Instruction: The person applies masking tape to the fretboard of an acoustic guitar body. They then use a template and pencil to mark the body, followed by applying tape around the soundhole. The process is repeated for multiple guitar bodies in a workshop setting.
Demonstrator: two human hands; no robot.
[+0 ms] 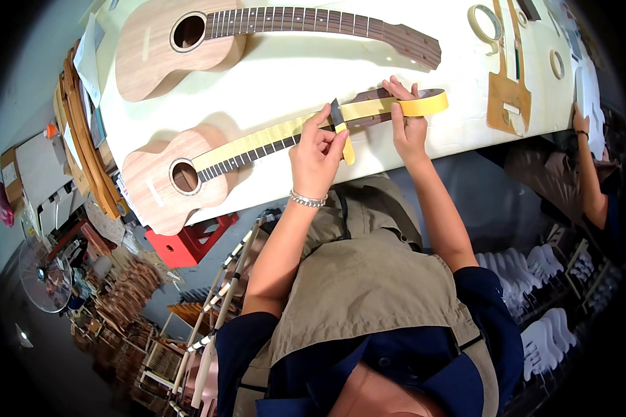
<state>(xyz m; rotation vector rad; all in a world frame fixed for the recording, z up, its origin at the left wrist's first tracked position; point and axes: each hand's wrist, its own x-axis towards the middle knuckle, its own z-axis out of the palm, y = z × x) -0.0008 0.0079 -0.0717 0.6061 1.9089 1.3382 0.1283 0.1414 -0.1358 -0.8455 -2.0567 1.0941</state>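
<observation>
A small ukulele-like instrument (146,182) of bare wood lies on the pale table, its neck pointing right. Yellow masking tape (257,141) runs along the fretboard from near the soundhole, covering its far part; dark frets show along the near side. My left hand (314,154) is closed on a knife (348,147) with a dark blade and a yellow handle. Its blade lies across the tape near the neck's end. My right hand (410,131) grips the roll of yellow tape (428,105) over the headstock, with the strip stretched between roll and neck. Some fingers are raised.
A second unfinished instrument (139,52) lies farther back. At the far right are tape rolls (485,24) and a brown wooden template (509,97). A red crate (188,243), a fan (45,274) and wooden racks stand lower left. Another person's arm (591,174) shows at right.
</observation>
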